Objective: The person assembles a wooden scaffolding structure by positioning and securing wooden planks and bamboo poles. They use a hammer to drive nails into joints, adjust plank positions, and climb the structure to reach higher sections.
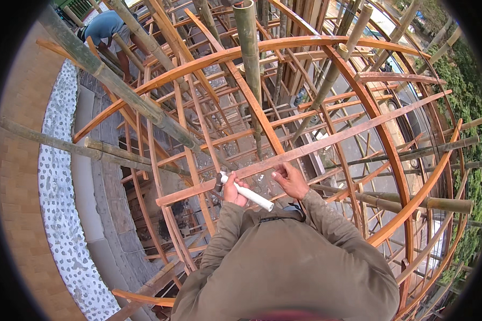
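A hammer (249,196) is held in the left hand (233,191), gripped close to its head (219,182). Its handle (256,198) is white, smooth-looking and straight; the head is dark. The free end of the handle is pointed rightward and toward the body, below the right hand (293,183). The right hand is held with fingers bent and thumb near the index finger, just beside a long reddish-brown plank (326,137); whether anything small is pinched there cannot be told. The plank is laid slantwise just beyond both hands, rising to the right; its near face is seen as rough and unpainted.

Part of the handle is covered by the left fingers. The hammer head is seen against the plank's edge, so contact cannot be told. The area below the hands is blocked by the brown-clothed torso (289,262). Beyond the hands, curved wooden ribs (219,56) are crossed by bamboo poles (246,53). Far left beyond the hands, a bent-over person (104,29) is partly hidden by poles. Any marking on the hammer is too small to be read.
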A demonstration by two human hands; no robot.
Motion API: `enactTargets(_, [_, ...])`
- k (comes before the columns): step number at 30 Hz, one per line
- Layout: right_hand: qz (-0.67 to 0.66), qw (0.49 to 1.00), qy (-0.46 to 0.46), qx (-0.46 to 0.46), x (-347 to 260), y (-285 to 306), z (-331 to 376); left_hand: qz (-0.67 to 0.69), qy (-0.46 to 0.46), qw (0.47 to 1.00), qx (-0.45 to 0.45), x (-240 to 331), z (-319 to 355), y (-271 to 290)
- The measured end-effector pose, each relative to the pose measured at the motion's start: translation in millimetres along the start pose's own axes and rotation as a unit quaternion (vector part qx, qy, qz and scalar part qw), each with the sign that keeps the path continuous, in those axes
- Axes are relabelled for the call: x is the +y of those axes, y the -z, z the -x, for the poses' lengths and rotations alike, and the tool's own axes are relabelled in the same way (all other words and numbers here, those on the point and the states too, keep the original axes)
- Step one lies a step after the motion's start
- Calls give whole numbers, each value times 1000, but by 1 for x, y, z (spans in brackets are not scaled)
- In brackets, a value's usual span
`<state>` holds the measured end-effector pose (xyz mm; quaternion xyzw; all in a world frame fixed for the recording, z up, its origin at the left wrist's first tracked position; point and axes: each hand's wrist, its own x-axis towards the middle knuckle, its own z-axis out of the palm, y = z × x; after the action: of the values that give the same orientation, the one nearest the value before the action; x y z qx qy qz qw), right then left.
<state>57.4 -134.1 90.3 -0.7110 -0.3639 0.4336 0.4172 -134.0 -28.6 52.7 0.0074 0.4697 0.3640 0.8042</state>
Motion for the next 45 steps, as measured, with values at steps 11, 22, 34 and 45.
enactTargets(11, [176,895,381,149,-221,107,-226,118,-130,980,94,36,10,112])
enactTargets(22, [267,881,269,282,-361,117,-372,264,-189,901,289,-25,56,323])
enactTargets(34, [225,867,292,337,-372,126,-393,248,-162,895,335,-59,57,343])
enactTargets(45, [-3,662,646,379,-526,193,-237,89,-305,917,241,44,97,212])
